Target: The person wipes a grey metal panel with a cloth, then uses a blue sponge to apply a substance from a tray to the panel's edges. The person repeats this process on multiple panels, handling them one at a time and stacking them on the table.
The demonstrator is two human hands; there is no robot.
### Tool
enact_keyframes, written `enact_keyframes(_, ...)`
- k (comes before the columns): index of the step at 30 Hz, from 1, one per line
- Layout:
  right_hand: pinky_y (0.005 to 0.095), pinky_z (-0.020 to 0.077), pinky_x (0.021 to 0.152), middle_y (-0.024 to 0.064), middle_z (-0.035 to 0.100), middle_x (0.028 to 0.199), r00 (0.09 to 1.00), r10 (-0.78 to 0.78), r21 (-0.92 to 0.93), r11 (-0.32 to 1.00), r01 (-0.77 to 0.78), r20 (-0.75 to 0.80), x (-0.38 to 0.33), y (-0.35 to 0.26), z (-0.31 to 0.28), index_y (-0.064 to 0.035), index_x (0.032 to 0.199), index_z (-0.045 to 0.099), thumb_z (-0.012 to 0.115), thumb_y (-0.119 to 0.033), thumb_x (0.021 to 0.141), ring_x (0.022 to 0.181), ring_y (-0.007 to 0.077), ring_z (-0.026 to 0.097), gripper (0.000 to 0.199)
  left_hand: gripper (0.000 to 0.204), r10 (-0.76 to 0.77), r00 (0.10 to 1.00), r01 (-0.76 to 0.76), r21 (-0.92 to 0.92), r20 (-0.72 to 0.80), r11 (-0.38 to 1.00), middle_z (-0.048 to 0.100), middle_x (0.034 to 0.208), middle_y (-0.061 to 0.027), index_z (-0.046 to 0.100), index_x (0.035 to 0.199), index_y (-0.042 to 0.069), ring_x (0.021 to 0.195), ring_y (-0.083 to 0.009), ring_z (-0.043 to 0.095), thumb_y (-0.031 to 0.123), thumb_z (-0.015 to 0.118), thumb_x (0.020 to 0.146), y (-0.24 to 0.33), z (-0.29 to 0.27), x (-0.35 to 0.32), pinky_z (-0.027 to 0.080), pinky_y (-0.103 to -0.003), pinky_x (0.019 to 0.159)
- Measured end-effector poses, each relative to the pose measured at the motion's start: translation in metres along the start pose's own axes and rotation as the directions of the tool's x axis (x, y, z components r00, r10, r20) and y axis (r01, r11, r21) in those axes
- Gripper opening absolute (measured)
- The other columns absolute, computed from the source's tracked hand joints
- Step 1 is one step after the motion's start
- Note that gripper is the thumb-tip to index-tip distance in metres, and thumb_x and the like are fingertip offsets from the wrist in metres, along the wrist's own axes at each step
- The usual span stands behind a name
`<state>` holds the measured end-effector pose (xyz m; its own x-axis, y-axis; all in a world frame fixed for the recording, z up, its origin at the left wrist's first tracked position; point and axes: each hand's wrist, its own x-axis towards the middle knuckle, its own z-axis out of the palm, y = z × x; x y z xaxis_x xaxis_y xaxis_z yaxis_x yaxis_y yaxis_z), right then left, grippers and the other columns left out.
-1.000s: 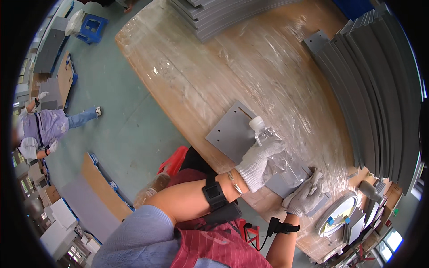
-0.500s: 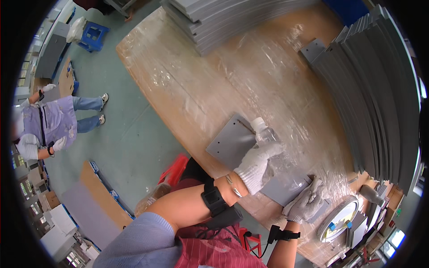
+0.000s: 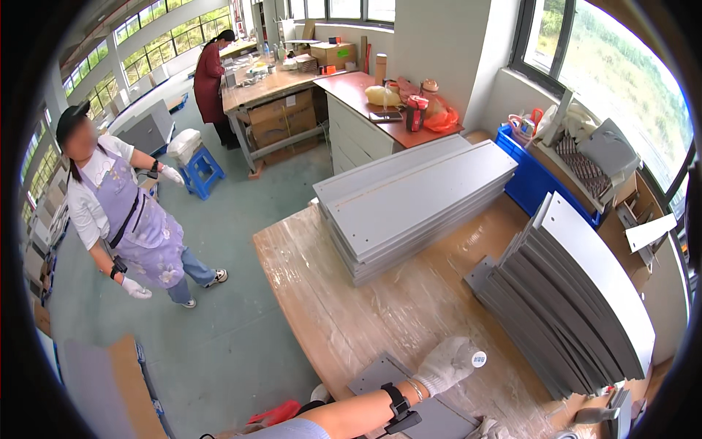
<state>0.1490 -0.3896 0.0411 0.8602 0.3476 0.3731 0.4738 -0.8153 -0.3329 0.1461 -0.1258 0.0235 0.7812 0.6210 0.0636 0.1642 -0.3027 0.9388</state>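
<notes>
My left hand (image 3: 452, 364), in a white glove with a black band on the wrist, is curled at the near edge of the wooden table (image 3: 344, 307). Its fingertips pinch a small white round piece (image 3: 479, 358). The forearm lies across a flat grey metal plate (image 3: 376, 380). Only a scrap of the white glove of my right hand (image 3: 493, 429) shows at the bottom edge, so its grip is hidden.
A stack of long grey panels (image 3: 417, 197) lies across the far side of the table. More grey panels (image 3: 578, 307) lean at the right. A person in a lilac apron (image 3: 124, 219) stands on the floor at the left, and another person (image 3: 212, 73) stands at a far bench. A blue stool (image 3: 201, 172) is behind.
The view has swung up from the hands to the room. My left hand stays by the grey plate with the white piece. My right hand has slipped to the bottom edge.
</notes>
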Motion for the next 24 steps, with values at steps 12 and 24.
enact_keyframes(12, 0.0435, 0.0507, 0.074, 0.0146, 0.071, 0.096, 0.987, 0.119, -0.216, 0.972, -0.094, 0.107, -0.012, -0.003, -0.009, -0.0139, 0.110, 0.074, 0.052, -0.027, 0.097, 0.084, 0.0332, 0.067, 0.028, 0.043, 0.164, 0.986, -0.144, 0.377, -0.020, 0.915, 0.064, 0.117, -0.0152, 0.061, 0.123, 0.009, 0.105, -0.0378, 0.062, 0.026, 0.072, 0.086, -0.044, -0.100, -0.094, 0.052, -0.045, 0.091)
enact_keyframes(24, 0.0515, 0.0497, 0.085, 0.0210, 0.065, 0.114, 0.969, -0.027, -0.122, 0.991, 0.058, 0.245, -0.003, -0.138, 0.044, -0.0148, 0.116, 0.064, 0.047, -0.034, 0.099, 0.101, 0.0420, 0.063, 0.030, 0.042, -0.221, 0.909, 0.091, 0.349, 0.355, 0.933, 0.064, 0.111, -0.0147, 0.064, 0.124, 0.010, 0.104, -0.0347, 0.064, 0.027, 0.068, 0.086, -0.078, -0.168, -0.111, 0.051, -0.043, 0.093)
